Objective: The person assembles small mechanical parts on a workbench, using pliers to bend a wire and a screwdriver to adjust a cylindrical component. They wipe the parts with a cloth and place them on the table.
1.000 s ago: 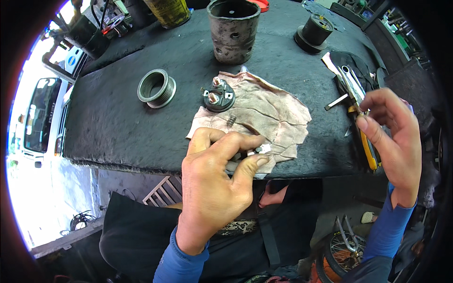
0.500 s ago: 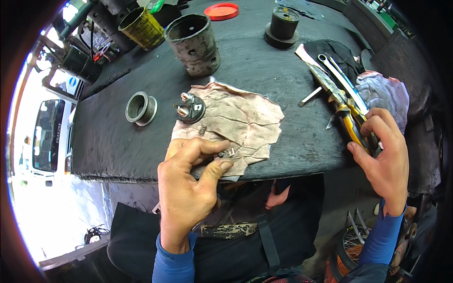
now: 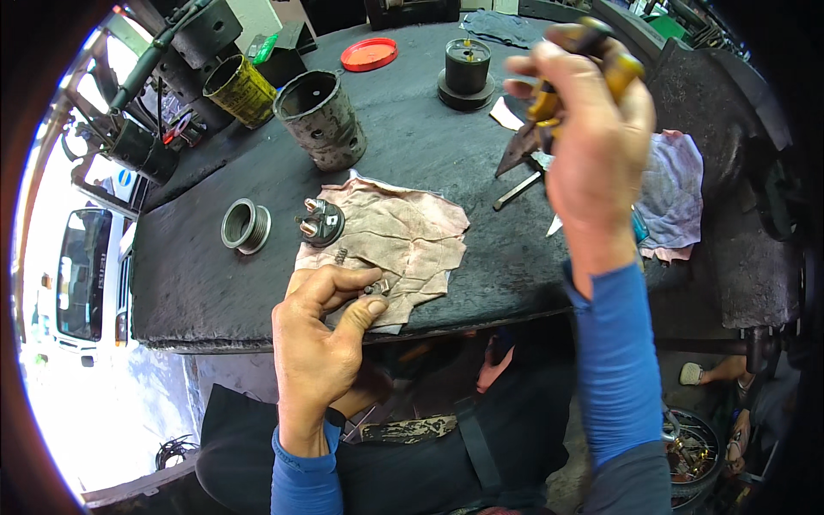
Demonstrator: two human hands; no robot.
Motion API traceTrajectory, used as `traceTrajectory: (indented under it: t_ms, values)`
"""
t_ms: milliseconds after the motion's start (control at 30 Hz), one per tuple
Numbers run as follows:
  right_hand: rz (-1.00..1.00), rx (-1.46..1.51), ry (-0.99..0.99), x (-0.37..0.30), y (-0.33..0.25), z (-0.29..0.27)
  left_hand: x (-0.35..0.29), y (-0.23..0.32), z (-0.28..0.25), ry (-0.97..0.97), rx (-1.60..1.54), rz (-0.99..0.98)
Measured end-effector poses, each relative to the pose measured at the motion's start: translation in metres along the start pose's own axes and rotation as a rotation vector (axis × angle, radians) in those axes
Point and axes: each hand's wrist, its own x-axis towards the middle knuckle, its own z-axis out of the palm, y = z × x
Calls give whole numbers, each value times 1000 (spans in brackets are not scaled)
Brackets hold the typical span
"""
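Note:
My left hand (image 3: 322, 330) pinches a small metal part (image 3: 378, 286) between thumb and fingers, over the near edge of a stained beige rag (image 3: 403, 236) on the black bench (image 3: 197, 283). My right hand (image 3: 592, 112) is raised above the bench and grips yellow-handled pliers (image 3: 549, 107), jaws pointing down and left. A small round black component with copper terminals (image 3: 319, 221) sits on the rag's far left corner. A small screw (image 3: 341, 255) lies on the rag near my left fingers.
A grooved metal pulley (image 3: 245, 226) lies left of the rag. A grey metal cylinder housing (image 3: 322, 120), a yellow can (image 3: 236, 90), a red lid (image 3: 369, 54) and a black round part (image 3: 466, 73) stand farther back. A pinkish cloth (image 3: 678, 193) and loose tools (image 3: 519, 189) lie at the right.
My right hand has lifted the yellow-handled pliers off the right side of the bench and raised them high. My left hand stays at the rag's near edge holding the small part.

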Motion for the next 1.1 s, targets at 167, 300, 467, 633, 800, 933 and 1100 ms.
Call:
traceTrajectory:
  t_ms: [167,300,467,633,800,933,1100]
  values:
    - [35,-56,-194,12,-21,30,-3,-1,-6,29,47,16]
    - [235,284,-334,17,-57,31,-3,2,-9,10,86,45]
    - [490,469,-685,8,-66,65,-2,1,-11,6,96,37]
    - [482,538,-828,1,-51,88,0,1,-11,16,110,34]
    - [494,557,-929,-6,-44,93,1,2,-12,17,97,35]
    - [486,553,-993,-3,-38,89,2,1,-11,10,83,23]
    - [455,618,-1064,-3,-31,87,2,2,-12,15,69,33]
